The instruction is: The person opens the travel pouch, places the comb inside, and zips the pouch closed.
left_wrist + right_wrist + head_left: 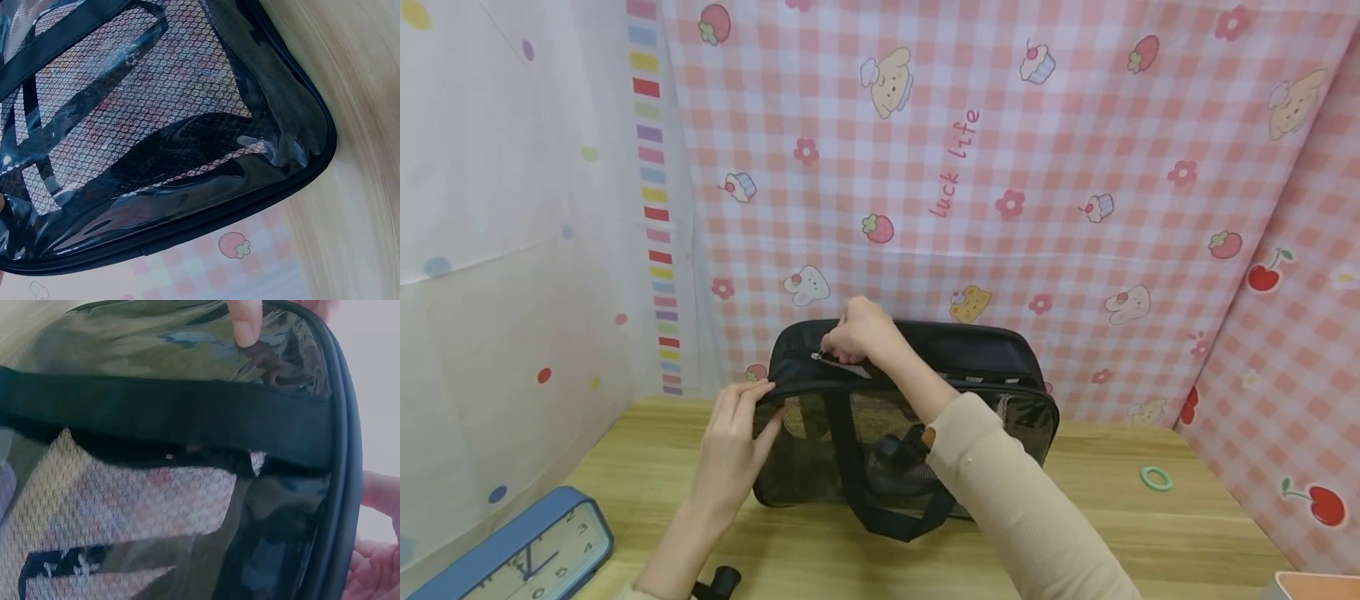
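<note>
A black bag (801,471) with see-through front and mesh back stands upright on the table, its black carry strap (847,442) hanging down the front. My left hand (730,446) grips the bag's upper left corner, thumb on the clear front panel and fingers over the top edge. At the left end of the top, my right hand (861,332) pinches the metal zipper pull (817,356). A gap shows along the zipper to the right of it. The left wrist view shows the clear panel (187,206); in the right wrist view the strap (175,419) crosses the panel.
A blue-framed clock (542,550) lies at the front left, close to a small black object (722,582). On the right of the wooden table (1097,517) is a green ring (1155,478). An orange-topped box edge (1318,586) shows at the front right. Patterned cloth (1075,275) hangs right behind the bag.
</note>
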The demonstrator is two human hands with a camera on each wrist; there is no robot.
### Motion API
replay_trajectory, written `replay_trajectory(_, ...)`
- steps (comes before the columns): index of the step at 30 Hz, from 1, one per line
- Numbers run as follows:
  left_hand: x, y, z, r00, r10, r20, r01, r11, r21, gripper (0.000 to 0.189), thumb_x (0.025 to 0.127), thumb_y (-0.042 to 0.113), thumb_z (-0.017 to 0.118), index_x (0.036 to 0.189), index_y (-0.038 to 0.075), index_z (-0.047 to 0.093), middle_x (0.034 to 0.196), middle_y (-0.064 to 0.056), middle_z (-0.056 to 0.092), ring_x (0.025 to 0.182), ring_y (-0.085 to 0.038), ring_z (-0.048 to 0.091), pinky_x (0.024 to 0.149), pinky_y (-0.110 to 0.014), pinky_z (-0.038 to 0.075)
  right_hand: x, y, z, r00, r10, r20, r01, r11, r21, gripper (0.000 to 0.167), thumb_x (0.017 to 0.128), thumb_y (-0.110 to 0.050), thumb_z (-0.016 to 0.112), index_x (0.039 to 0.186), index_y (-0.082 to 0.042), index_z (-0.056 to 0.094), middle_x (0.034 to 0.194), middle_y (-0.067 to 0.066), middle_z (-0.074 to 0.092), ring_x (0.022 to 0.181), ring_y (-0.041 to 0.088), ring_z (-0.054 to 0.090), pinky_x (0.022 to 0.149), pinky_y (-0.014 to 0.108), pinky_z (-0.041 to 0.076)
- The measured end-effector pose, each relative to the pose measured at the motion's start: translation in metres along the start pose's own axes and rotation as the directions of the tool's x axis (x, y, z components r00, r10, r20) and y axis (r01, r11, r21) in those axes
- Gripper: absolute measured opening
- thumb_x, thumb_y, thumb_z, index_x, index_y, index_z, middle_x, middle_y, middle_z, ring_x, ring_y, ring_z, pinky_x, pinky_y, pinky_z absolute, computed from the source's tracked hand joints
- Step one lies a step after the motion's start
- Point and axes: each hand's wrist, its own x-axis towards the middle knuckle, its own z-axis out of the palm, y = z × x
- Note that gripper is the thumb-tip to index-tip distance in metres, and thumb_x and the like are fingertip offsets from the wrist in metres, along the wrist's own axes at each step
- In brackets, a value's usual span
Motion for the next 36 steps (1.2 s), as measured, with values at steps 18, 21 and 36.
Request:
replay_trajectory(18, -0.002, -0.002, 0.002, 1.000, -0.006, -0.001, 0.006, 1.000, 0.015, 0.042, 0.061, -0.008, 0.079, 0.099, -0.008, 0.061, 0.093, -0.019, 0.058, 0.089, -0.032, 0.056, 0.078, -0.037, 0.049, 0.000, 0.025, -0.018, 0.994, 0.105, -0.003, -0.105, 0.994, 0.006, 0.019, 0.081, -0.019, 0.069, 0.068, -0.006, 0.064, 0.053, -0.002, 0.060, 0.043, 0.007, 0.053, 0.047, 0.019, 0.051)
replay_trajectory(21, -0.001, -0.002, 0.003, 1.000, -0.005, 0.006, 0.005, 1.000, 0.013, 0.042, 0.062, -0.008, 0.079, 0.100, -0.008, 0.060, 0.093, -0.019, 0.057, 0.089, -0.032, 0.056, 0.077, -0.037, 0.050, -0.002, 0.031, -0.023, 0.994, 0.106, -0.021, -0.106, 0.994, 0.005, 0.018, 0.081, -0.018, 0.069, 0.068, -0.006, 0.065, 0.053, -0.002, 0.060, 0.044, 0.007, 0.055, 0.050, 0.020, 0.053)
replay_trajectory(36, 0.000, 0.001, 0.002, 1.000, -0.011, 0.006, 0.011, 1.000, 0.016, 0.041, 0.063, -0.008, 0.078, 0.100, -0.009, 0.060, 0.092, -0.020, 0.057, 0.087, -0.033, 0.055, 0.076, -0.037, 0.049, -0.012, 0.055, -0.043, 0.993, 0.115, -0.025, -0.114, 0.993, 0.034, 0.018, 0.081, -0.017, 0.069, 0.068, -0.004, 0.065, 0.055, -0.002, 0.060, 0.044, 0.005, 0.054, 0.053, 0.020, 0.054)
